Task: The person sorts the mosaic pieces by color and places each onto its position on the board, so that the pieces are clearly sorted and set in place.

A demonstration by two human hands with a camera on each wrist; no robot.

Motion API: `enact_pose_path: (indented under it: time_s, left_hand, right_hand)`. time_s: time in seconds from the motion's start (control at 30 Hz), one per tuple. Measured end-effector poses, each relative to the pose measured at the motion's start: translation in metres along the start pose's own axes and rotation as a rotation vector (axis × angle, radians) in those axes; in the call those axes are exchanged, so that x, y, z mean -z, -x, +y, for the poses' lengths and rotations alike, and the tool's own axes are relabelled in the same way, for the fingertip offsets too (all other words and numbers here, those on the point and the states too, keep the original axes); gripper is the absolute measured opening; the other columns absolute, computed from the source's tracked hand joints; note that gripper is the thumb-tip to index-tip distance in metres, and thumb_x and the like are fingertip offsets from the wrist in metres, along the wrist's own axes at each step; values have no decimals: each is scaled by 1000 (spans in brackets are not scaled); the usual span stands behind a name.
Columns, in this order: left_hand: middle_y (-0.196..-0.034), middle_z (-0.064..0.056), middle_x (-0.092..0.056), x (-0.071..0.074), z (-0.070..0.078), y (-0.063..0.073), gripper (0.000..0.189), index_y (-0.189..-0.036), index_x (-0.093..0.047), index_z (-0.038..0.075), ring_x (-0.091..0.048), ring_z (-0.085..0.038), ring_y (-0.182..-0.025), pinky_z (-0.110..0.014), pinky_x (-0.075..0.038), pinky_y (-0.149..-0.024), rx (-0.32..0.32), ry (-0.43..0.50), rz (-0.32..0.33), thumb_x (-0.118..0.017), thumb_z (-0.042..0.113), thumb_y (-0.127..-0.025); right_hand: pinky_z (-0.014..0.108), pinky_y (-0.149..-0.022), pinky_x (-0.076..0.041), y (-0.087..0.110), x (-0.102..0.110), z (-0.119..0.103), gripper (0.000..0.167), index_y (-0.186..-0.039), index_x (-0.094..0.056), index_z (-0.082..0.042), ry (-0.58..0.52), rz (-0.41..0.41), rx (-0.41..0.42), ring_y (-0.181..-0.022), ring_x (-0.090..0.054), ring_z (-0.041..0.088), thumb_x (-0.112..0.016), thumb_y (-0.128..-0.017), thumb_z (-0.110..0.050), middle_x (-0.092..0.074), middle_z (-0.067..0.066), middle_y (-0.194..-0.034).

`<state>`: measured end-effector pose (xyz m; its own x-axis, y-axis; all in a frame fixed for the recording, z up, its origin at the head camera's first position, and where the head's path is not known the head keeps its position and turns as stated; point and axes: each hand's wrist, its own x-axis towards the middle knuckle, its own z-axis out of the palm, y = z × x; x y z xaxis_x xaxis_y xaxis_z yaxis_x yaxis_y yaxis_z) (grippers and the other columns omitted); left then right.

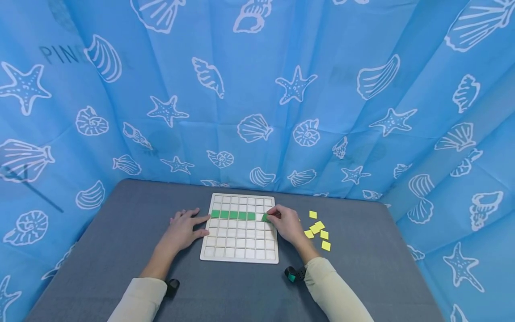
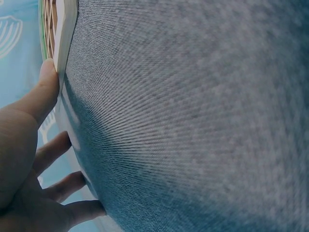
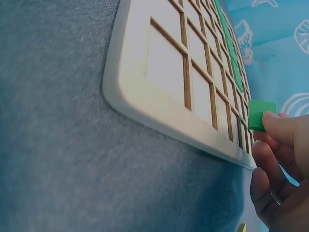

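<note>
A white grid board (image 1: 239,258) lies on the grey table, divided into square cells. Across one of its upper rows runs a line of several green square tiles (image 1: 233,215), starting at the left edge. My right hand (image 1: 286,223) pinches another green tile (image 3: 261,114) between thumb and fingers, over the right end of that row. In the right wrist view this tile is tilted and held near the board's edge. My left hand (image 1: 181,230) has its fingers spread, with thumb and forefinger touching the board's left edge; the other fingertips (image 2: 91,209) rest on the table.
To the right of the board several yellow square tiles (image 1: 326,245) lie scattered, some overlapping. A blue curtain (image 1: 257,89) with white shells and starfish hangs behind the table (image 1: 225,295) and at its sides. Each wrist wears a dark band (image 1: 295,273).
</note>
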<state>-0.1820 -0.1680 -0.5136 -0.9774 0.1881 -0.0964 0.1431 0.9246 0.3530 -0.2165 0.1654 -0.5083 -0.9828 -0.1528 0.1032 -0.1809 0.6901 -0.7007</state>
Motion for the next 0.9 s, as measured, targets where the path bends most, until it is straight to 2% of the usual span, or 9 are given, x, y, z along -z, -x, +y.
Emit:
enact_pose_path:
  time_s: [0.4,0.9]
  left_hand:
    - [-160,-21,-42,1,2,0,58,-148,-56,27,-30,-61,-145,-82,-29,-107,20,-5,-10,-70,44,-94]
    - [-160,-21,-41,0,1,0,58,-148,-56,27,-29,-60,-146,-81,-28,-109,23,9,-14,-71,43,-94]
  right_hand:
    - [30,-73,-55,-9,-11,-5,6,-101,-75,-14,7,-38,7,-85,-66,12,-72,-96,-14,-75,-1,-95]
    - [32,-78,-53,-17,-15,-6,11,-106,-78,-15,173,-83,59,-91,-61,14,-72,-97,-18,-65,0,-102]
